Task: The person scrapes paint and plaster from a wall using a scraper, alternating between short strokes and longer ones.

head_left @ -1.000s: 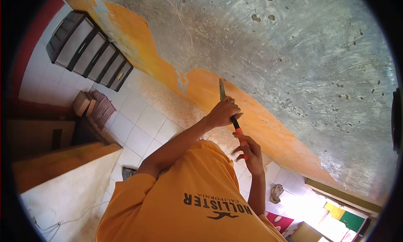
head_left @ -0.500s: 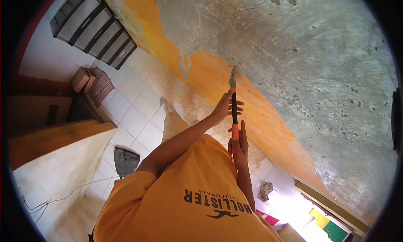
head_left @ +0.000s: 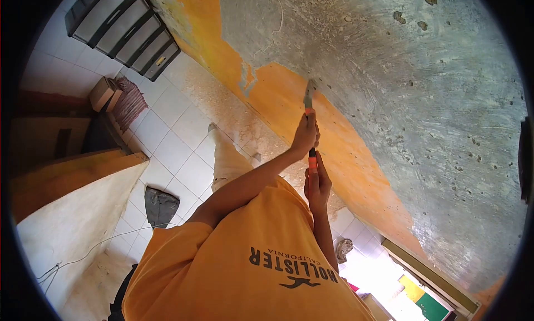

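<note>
A long-handled scraper (head_left: 308,100) with a metal blade and a black and orange handle points up at the wall. Its blade tip is at the border between the orange paint (head_left: 283,90) and the bare grey surface (head_left: 389,109); whether it touches is hard to tell. My left hand (head_left: 305,136) is wrapped round the upper handle, just below the blade. Lower down, my right hand (head_left: 318,187) holds the orange end of the handle, with some fingers extended along it.
Debris lies on the tiled floor (head_left: 172,148) along the wall's foot. At the upper left are a drawer unit (head_left: 125,29), a ribbed mat (head_left: 129,103) and a box (head_left: 103,93). A dark cloth (head_left: 161,207), a thin cable (head_left: 92,254) and a crumpled rag (head_left: 344,250) lie lower.
My left hand has closed round the upper handle; its fingers were spread before. The blade has shifted slightly upward in view, and the camera view has moved a little.
</note>
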The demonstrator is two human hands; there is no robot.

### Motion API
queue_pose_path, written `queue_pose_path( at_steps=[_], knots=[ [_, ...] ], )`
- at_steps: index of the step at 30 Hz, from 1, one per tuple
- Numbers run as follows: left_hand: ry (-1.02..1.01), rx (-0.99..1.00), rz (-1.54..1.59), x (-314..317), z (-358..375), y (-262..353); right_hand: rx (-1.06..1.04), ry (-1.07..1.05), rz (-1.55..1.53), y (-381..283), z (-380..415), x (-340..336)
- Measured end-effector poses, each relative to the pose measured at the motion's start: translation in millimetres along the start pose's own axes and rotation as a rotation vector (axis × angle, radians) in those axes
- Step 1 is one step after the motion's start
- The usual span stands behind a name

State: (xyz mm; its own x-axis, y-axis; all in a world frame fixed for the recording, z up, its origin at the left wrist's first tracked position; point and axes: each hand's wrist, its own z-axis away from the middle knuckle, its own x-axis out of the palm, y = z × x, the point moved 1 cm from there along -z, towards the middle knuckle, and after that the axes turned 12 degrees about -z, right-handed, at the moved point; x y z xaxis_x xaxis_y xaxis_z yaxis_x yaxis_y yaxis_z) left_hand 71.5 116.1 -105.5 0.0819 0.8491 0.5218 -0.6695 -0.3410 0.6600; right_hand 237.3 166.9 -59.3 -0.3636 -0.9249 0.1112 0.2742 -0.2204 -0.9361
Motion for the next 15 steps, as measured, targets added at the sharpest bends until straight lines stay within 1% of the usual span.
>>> queue_pose_path(
  at_steps=[1,4,5,8,9,12,15],
  knots=[
    [0.009,0.009,0.02,-2.6,-2.4,1.7,0.018,0.001,0.006,-4.3,-1.9,2.6],
    [0.021,-0.03,-0.031,3.9,6.9,0.2,-0.011,-0.013,0.017,0.8,5.4,-3.6],
    [-0.02,-0.028,-0.044,6.0,13.5,-2.4,-0.027,-0.004,0.03,5.1,11.2,-5.9],
    [-0.009,-0.055,-0.051,8.5,13.5,-5.9,-0.008,-0.001,-0.035,-2.6,16.3,3.2],
    [0.008,-0.033,-0.073,5.0,9.7,-3.6,-0.019,0.011,-0.032,-6.5,14.4,9.6],
    [0.0,-0.054,-0.068,2.9,12.1,-2.1,-0.007,-0.033,-0.116,-10.8,18.9,12.4],
    [-0.036,-0.095,-0.068,8.8,22.0,-1.0,0.046,0.035,-0.056,-20.5,29.4,14.3]
  ],
)
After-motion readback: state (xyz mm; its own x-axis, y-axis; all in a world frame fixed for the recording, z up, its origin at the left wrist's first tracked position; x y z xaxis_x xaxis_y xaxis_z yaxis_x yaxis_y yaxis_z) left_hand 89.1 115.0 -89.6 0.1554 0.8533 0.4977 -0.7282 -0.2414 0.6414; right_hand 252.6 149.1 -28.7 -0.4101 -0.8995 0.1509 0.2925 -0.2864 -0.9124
